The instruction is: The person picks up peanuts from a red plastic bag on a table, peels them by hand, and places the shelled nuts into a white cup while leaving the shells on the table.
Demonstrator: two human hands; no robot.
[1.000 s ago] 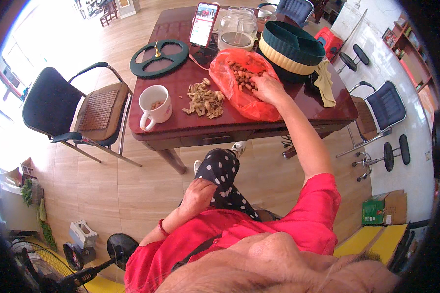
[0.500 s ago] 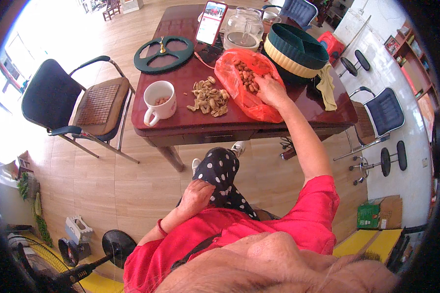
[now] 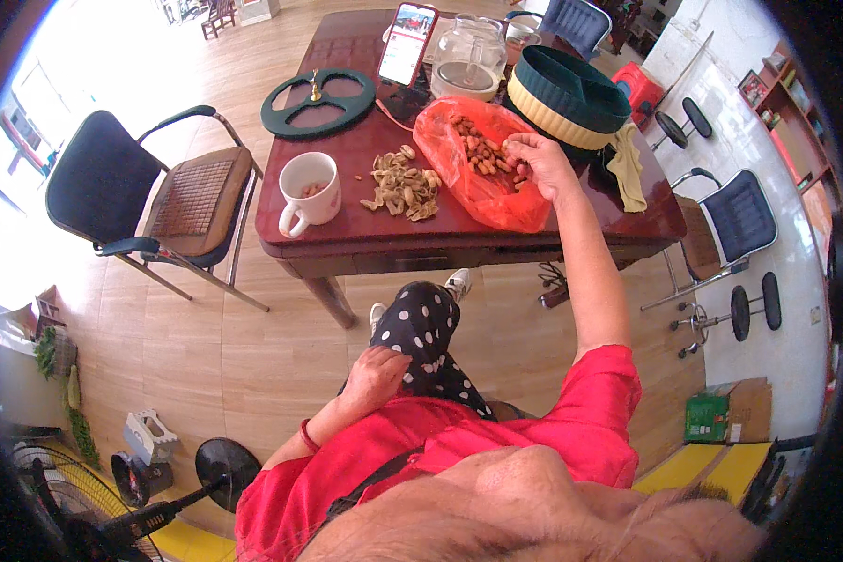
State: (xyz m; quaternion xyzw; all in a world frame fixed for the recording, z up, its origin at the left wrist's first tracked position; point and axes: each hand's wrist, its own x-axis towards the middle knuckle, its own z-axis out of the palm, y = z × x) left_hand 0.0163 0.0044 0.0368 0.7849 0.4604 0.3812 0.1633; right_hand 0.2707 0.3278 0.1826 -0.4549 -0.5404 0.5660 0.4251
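An open red plastic bag (image 3: 496,192) full of peanuts (image 3: 482,150) lies on the dark red table (image 3: 347,245). My right hand (image 3: 543,164) reaches into the bag, fingers curled among the peanuts; whether it has gripped one is hidden. A heap of empty peanut shells (image 3: 405,185) lies left of the bag. A white mug (image 3: 309,192) with shelled nuts inside stands further left. My left hand (image 3: 377,377) rests on my lap beside my knee in black dotted trousers (image 3: 424,323), holding nothing.
Behind the bag stand a glass jar (image 3: 466,58), a propped phone (image 3: 407,42), a round green-and-cream divided tray (image 3: 567,94) and a flat green ring-shaped object (image 3: 317,101). A yellowish cloth (image 3: 628,169) hangs at the table's right. An armchair (image 3: 150,201) stands left; stools and a chair (image 3: 735,211) right.
My right hand stays in the bag, shifting slightly among the peanuts. My left hand remains on my lap. The view has tilted a little.
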